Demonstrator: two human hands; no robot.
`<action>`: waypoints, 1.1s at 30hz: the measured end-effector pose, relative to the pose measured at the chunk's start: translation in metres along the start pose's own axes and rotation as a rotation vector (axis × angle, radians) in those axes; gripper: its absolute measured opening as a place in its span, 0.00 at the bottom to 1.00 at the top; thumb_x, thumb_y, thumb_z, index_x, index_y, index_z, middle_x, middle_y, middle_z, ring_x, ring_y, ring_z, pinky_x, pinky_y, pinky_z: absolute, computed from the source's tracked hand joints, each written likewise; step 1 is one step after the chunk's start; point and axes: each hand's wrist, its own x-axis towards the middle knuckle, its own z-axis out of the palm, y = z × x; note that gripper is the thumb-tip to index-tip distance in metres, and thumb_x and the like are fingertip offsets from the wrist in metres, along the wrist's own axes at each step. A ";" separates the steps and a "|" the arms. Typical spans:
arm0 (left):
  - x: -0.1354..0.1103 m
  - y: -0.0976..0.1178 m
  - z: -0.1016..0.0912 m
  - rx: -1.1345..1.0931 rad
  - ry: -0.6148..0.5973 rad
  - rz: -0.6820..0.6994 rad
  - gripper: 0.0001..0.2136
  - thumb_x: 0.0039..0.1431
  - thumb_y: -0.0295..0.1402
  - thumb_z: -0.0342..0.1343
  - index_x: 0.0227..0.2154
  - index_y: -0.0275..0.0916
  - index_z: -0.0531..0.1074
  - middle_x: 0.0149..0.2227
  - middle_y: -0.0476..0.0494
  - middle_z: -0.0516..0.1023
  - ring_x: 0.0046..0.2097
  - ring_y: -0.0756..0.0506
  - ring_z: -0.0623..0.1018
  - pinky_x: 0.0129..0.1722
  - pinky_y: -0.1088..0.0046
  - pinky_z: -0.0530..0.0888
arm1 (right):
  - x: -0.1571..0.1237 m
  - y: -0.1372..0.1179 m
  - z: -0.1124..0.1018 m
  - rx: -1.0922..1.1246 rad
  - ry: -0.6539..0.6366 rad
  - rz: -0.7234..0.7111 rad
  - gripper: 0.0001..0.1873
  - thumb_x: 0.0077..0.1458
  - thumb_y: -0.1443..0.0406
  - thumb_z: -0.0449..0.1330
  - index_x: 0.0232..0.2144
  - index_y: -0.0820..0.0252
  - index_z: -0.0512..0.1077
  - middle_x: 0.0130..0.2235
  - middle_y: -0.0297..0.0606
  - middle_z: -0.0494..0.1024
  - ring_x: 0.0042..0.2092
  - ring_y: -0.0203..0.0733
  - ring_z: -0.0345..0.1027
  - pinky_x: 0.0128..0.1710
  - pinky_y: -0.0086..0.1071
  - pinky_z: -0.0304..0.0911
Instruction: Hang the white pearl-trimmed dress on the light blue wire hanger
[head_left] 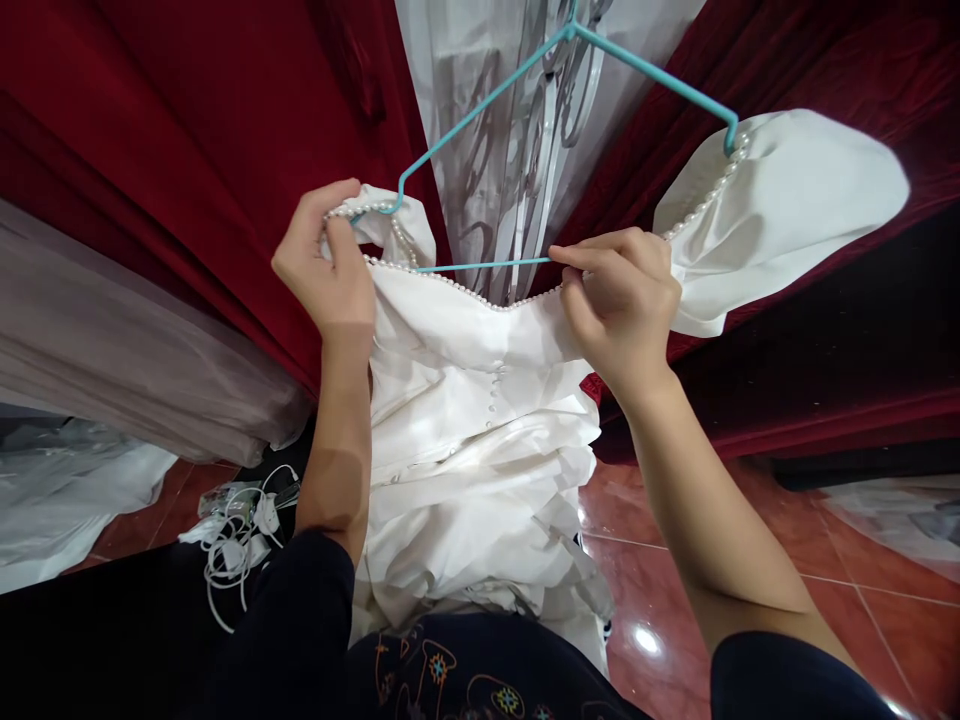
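Observation:
A white dress [457, 320] with a pearl-trimmed neckline and small buttons down the front hangs on a turquoise hanger [652, 70]. My left hand [330, 270] is closed on the dress's left-side sleeve [416, 225], by that end of the hanger; its fingertips are partly hidden. With fingers and thumb pinched together, my right hand [626, 300] holds the hanger's thin lower bar in front of the neckline. On the right, the puffed sleeve [810, 220] sits over the hanger's other end. The gathered skirt [480, 540] falls towards my body.
Dark red curtains [225, 130] flank a white ornamental metal frame [544, 150]. White cables [236, 540] lie tangled on a black surface [112, 640] at lower left. Pale sheer fabric [135, 330] hangs on the left. Reddish tiles [660, 590] cover the floor.

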 end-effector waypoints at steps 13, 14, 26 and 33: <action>-0.048 -0.016 -0.053 0.004 -0.269 -0.291 0.10 0.65 0.29 0.58 0.41 0.38 0.85 0.43 0.46 0.89 0.46 0.44 0.87 0.48 0.65 0.83 | 0.006 -0.005 0.006 0.067 0.006 0.144 0.11 0.71 0.57 0.58 0.44 0.48 0.81 0.41 0.39 0.79 0.46 0.47 0.74 0.56 0.53 0.65; -0.053 -0.002 -0.053 0.005 -0.348 -0.250 0.12 0.64 0.27 0.57 0.41 0.40 0.86 0.44 0.47 0.89 0.47 0.44 0.87 0.49 0.66 0.83 | 0.006 -0.005 0.007 0.066 0.015 0.143 0.11 0.71 0.57 0.58 0.44 0.48 0.81 0.41 0.38 0.79 0.46 0.47 0.74 0.56 0.53 0.65; -0.038 0.068 0.005 0.079 -0.463 0.052 0.20 0.65 0.20 0.52 0.49 0.48 0.81 0.49 0.51 0.86 0.54 0.42 0.83 0.64 0.55 0.72 | 0.002 -0.011 -0.002 0.010 -0.006 -0.031 0.14 0.70 0.60 0.58 0.53 0.49 0.79 0.46 0.39 0.80 0.47 0.47 0.75 0.53 0.48 0.67; -0.044 0.073 0.009 0.076 -0.513 -0.008 0.19 0.61 0.16 0.52 0.42 0.46 0.81 0.42 0.51 0.83 0.46 0.43 0.81 0.60 0.58 0.69 | 0.012 -0.006 -0.012 -0.103 0.227 -0.064 0.13 0.69 0.60 0.59 0.51 0.50 0.78 0.45 0.44 0.78 0.50 0.51 0.74 0.54 0.51 0.70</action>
